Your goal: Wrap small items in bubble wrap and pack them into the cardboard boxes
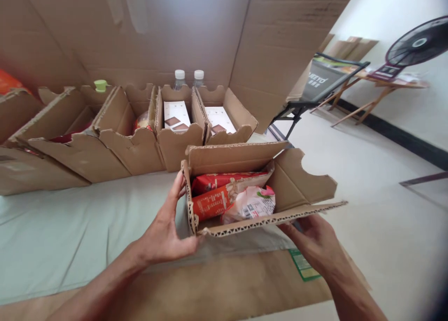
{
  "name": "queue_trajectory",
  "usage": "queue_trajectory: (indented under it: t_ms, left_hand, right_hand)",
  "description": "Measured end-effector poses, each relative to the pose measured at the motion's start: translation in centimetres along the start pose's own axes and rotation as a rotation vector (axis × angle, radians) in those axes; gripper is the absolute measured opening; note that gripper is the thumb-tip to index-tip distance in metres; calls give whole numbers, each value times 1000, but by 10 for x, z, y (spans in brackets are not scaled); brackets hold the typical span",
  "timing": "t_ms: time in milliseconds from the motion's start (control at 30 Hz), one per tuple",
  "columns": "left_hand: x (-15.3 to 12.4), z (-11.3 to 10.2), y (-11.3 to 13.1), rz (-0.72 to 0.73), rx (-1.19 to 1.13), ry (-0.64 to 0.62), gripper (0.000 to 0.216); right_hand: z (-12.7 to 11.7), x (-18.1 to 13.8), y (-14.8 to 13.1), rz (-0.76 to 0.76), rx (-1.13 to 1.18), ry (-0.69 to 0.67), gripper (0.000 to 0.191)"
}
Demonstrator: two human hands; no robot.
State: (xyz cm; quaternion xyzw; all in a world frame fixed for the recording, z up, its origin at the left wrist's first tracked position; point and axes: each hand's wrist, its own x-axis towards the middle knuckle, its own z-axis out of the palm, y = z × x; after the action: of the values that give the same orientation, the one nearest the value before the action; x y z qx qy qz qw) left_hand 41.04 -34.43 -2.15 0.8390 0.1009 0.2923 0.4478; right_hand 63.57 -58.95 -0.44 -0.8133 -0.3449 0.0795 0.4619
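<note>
Both my hands hold an open cardboard box (308, 176) above the front of the cloth-covered table, at the right end of a row of similar boxes. My left hand (171, 227) grips its left end, thumb at the near corner and fingers on the far side of the panel. Under the near right side is my right hand (311, 237), its fingertips partly hidden by the cardboard. Inside lie a red snack packet (210, 183), an orange-red packet (212, 203) and a whitish packet (257, 202) with a printed label and barcode.
Behind stand several cardboard boxes (128, 150); two hold white cartons (177, 115). Two white-capped bottles (179, 80) and a green cap (101, 85) show at the back. Tall cardboard panels (168, 41) enclose the table. A folding chair (320, 80) and a fan (418, 43) stand right.
</note>
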Motion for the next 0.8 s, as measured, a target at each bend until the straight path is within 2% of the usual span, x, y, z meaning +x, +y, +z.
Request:
queue_trajectory:
  t_ms: [133,300,567,800]
  left_hand:
    - [15,-4,-15,15,1,14,103]
    - [11,-4,-26,3,11,29,91]
    - [24,-6,-29,-1,-58,13,91]
    - [18,1,-30,-114,-133,-25,89]
  right_hand:
    - [13,11,7,0,89,60,34]
    - [26,15,18,6,174,33,39]
    - [44,26,12,17,250,87,41]
    - [53,29,14,10,225,85,45]
